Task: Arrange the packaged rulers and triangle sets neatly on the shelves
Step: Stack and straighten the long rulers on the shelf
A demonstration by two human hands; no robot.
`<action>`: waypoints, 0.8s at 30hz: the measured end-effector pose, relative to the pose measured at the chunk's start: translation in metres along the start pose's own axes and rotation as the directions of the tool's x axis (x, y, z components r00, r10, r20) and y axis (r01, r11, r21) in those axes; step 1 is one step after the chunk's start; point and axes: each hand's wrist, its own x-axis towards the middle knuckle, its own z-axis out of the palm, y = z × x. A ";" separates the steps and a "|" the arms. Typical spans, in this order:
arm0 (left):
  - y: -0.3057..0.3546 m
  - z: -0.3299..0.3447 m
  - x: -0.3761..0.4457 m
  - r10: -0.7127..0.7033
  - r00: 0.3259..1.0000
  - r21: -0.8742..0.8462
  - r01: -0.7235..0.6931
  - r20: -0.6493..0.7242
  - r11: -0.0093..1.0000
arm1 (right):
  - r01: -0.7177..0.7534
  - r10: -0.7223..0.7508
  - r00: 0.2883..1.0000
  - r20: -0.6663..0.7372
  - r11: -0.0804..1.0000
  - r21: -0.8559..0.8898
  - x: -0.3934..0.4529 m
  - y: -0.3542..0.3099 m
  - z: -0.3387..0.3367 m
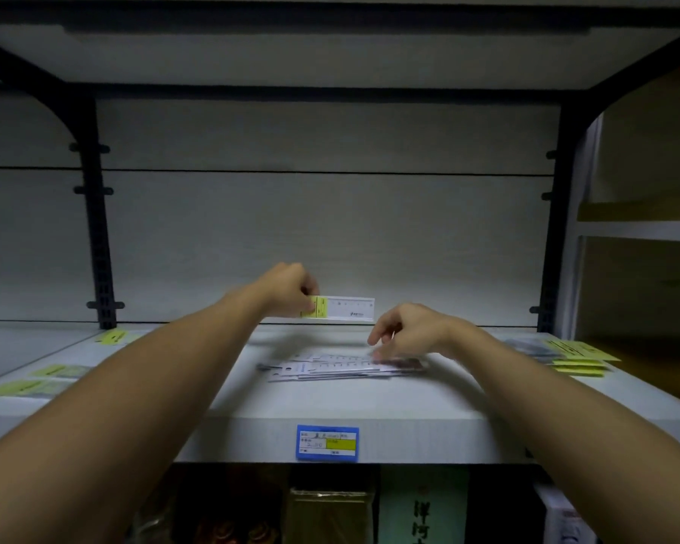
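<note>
lower shelf: goods below the shelf (252, 429) edge, dark, too dim to tell; one green pack (423, 504) with black print at right.
price tag: blue tag (327, 443) with a yellow patch, stuck on the shelf front edge, centre.
my arms: both bare forearms reach in over the shelf from the bottom corners.
left packs: yellow-headed packs (36, 380) lie flat on the shelf, left of my left arm, a few spread apart; one more further back near the left upright.
right packs: stack of yellow-headed packs (578, 357) flat on the shelf at far right, overlapping.
ruler pile: loose pile of clear and white ruler packs (330, 369) flat mid-shelf, fanned unevenly, blurred.
right hand: my right hand (405, 333) hangs palm down over the right end of the pile, fingers loosely curled, tips at or just on the top pack; can't tell if it grips anything.
left hand: my left hand (291, 290) is raised above the shelf, fingers and thumb pinching the yellow end of one ruler (342, 308).
ruler: held level, long side across, clear end sticking out to the right, above and behind the pile, in front of the back panel (311, 229).
frame: black uprights (99, 237) left and right, shelf board overhead.
</note>
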 end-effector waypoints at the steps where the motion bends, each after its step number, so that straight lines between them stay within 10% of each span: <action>1: 0.001 0.000 0.001 0.001 1.000 0.000 -0.001 -0.001 1.000 | 0.002 0.000 1.000 -0.026 0.998 0.062 0.000 0.000 -0.002; 24: -0.091 -0.032 -0.030 -0.126 0.992 -0.070 0.125 -0.010 0.990 | 0.117 -0.034 0.942 -0.335 0.966 0.232 0.053 -0.085 0.035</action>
